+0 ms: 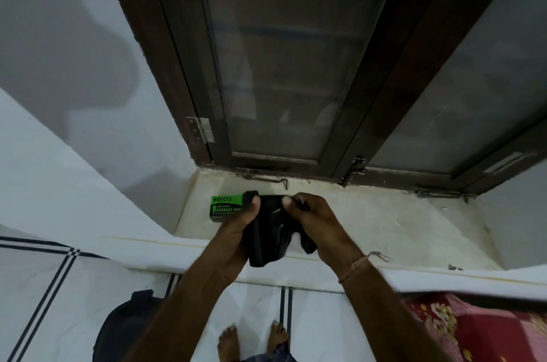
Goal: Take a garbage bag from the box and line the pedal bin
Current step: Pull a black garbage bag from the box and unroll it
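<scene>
Two hands, one bag: head view, both hands raised above the window sill (370,222).
Landmark: green garbage bag box (226,209), lying flat on the sill below the dark window frame (183,65).
Garbage bag (273,231): black, folded, held in the air just right of the box and in front of it; top edge level with the box, lower end hanging toward the sill's front edge.
Long axis: roughly upright, top to bottom of the fold.
Left hand (239,231): beside the box, thumb pressed on the bag's upper left corner, fingers behind it.
Right hand (318,225): further right of the box, fingertips pinching the upper right edge.
Nearer hand: both equally on the bag; left nearer the box.
Coming move (judged): pulling the top edges apart to open the fold.
Pedal bin: not identifiable.
</scene>
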Available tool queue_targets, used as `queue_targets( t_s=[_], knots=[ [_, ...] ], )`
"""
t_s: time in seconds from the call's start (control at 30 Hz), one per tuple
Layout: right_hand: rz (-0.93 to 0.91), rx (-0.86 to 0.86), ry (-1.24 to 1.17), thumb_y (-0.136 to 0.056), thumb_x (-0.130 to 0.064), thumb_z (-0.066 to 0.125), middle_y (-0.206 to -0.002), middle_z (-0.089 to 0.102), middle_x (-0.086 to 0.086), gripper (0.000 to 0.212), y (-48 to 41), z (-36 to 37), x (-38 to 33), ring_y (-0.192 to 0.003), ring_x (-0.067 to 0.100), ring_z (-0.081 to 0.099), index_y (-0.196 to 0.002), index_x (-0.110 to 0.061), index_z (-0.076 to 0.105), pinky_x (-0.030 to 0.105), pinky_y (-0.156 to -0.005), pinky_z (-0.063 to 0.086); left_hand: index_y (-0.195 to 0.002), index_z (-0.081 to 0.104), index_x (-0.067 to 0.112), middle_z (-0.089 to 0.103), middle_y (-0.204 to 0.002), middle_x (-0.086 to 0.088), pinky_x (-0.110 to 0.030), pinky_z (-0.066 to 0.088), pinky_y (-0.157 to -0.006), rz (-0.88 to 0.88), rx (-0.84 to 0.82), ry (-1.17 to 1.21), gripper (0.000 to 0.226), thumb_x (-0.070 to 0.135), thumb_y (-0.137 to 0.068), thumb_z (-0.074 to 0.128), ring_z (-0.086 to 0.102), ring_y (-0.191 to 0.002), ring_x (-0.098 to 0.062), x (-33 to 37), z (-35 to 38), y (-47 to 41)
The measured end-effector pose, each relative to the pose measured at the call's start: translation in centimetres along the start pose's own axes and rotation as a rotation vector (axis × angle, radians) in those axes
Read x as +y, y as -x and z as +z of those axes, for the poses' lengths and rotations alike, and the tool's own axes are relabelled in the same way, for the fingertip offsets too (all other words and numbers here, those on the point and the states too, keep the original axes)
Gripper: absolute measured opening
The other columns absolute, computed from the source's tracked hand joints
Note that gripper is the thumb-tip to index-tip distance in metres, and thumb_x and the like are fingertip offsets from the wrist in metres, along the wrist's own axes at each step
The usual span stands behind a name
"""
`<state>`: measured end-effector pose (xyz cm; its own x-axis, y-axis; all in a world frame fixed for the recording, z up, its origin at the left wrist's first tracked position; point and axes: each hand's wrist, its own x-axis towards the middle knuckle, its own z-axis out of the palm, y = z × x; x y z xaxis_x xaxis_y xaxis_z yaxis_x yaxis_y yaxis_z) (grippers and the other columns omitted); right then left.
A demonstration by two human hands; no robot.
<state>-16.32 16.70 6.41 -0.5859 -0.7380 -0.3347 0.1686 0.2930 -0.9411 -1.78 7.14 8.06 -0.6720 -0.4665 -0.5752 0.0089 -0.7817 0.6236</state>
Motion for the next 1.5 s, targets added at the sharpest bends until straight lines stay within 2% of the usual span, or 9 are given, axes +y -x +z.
queue_targets(
  t_s=[0.23,0.43,0.67,0.77,0.9,1.03,1.17,1.37,1.5],
  knots=[
    [0.037,0.017,-0.210,-0.107,-0.019,0.051,-0.102,0.075,0.015,0.028,-0.3,0.4,-0.4,-0.099,0.030,0.070,-0.109,-0.006,0.075,0.034,-0.083,0.059,-0.140,0.059,0.005,0.071,-0.130,-0.020,-0.041,0.064,-0.084,-0.011,0.016,0.020,0.049,0.036,-0.103,0.053,0.071,-0.115,-0.035,0.2,-0.2,0.1],
    [0.066,-0.002,0.085,-0.096,-0.042,0.069,-0.075,0.069,0.010,0.041,0.2,1.0,-0.7,-0.066,0.027,0.068,-0.090,-0.002,0.068,0.025,-0.041,0.048,-0.142,0.058,0.005,0.068,-0.136,-0.021,-0.043,0.061,-0.094,-0.010,-0.029,0.016,0.050,0.037,-0.104,0.053,0.067,-0.124,-0.036,0.0,-0.7,0.1],
    [0.049,0.018,-0.117,-0.107,-0.020,0.053,-0.111,0.077,0.015,0.025,-0.1,1.1,-0.4,-0.110,0.033,0.072,-0.113,-0.007,0.074,0.039,-0.094,0.059,-0.136,0.063,0.010,0.074,-0.126,-0.016,-0.042,0.064,-0.086,-0.003,-0.046,-0.035,0.043,0.036,-0.105,0.050,0.073,-0.113,-0.032,0.2,-1.1,0.3],
    [0.043,-0.061,-0.062,-0.096,-0.045,0.067,-0.095,0.077,0.021,0.043,0.5,1.9,-0.9,-0.092,0.032,0.076,-0.100,-0.002,0.075,0.040,-0.077,0.062,-0.136,0.062,0.009,0.070,-0.133,-0.018,-0.043,0.059,-0.097,0.018,-0.086,-0.053,0.041,0.034,-0.108,0.046,0.069,-0.122,-0.033,-0.2,-0.8,0.5],
    [0.024,0.045,0.032,-0.097,-0.034,0.069,-0.081,0.071,0.014,0.034,0.5,1.3,-0.8,-0.074,0.033,0.071,-0.094,-0.001,0.069,0.024,-0.042,0.050,-0.138,0.062,0.008,0.069,-0.135,-0.020,-0.048,0.058,-0.097,-0.009,-0.076,-0.035,0.049,0.042,-0.104,0.050,0.067,-0.123,-0.036,0.0,-1.5,0.1],
    [0.024,0.022,-0.034,-0.103,-0.016,0.060,-0.092,0.072,0.020,0.019,0.3,0.4,-0.8,-0.076,0.030,0.069,-0.109,-0.001,0.070,0.033,-0.052,0.057,-0.141,0.060,0.009,0.066,-0.138,-0.021,-0.054,0.055,-0.101,-0.036,-0.049,-0.028,0.056,0.048,-0.101,0.053,0.064,-0.126,-0.040,0.0,-2.2,-0.2],
    [0.077,0.010,-0.070,-0.103,-0.030,0.059,-0.105,0.076,0.022,0.027,0.5,1.1,-0.9,-0.083,0.032,0.074,-0.112,-0.011,0.076,0.049,-0.067,0.063,-0.133,0.064,0.011,0.076,-0.122,-0.014,-0.034,0.063,-0.080,0.010,-0.043,-0.034,0.043,0.039,-0.105,0.050,0.076,-0.107,-0.026,-0.3,-1.4,-0.2],
    [0.049,0.030,-0.087,-0.097,-0.023,0.070,-0.085,0.073,0.016,0.030,0.6,1.2,-0.9,-0.080,0.022,0.071,-0.097,0.006,0.071,0.027,-0.065,0.058,-0.127,0.067,0.009,0.079,-0.114,-0.013,-0.035,0.063,-0.074,0.031,-0.040,-0.037,0.039,0.036,-0.106,0.048,0.078,-0.097,-0.025,-0.4,-1.7,-0.1],
    [0.066,0.035,-0.129,-0.099,-0.013,0.066,-0.088,0.075,0.011,0.019,0.5,0.6,-0.5,-0.082,0.022,0.072,-0.103,0.005,0.072,0.025,-0.063,0.059,-0.138,0.063,0.008,0.068,-0.134,-0.021,-0.051,0.058,-0.093,0.009,-0.047,-0.033,0.050,0.042,-0.106,0.047,0.068,-0.120,-0.038,-0.4,-2.4,0.0]
  ],
)
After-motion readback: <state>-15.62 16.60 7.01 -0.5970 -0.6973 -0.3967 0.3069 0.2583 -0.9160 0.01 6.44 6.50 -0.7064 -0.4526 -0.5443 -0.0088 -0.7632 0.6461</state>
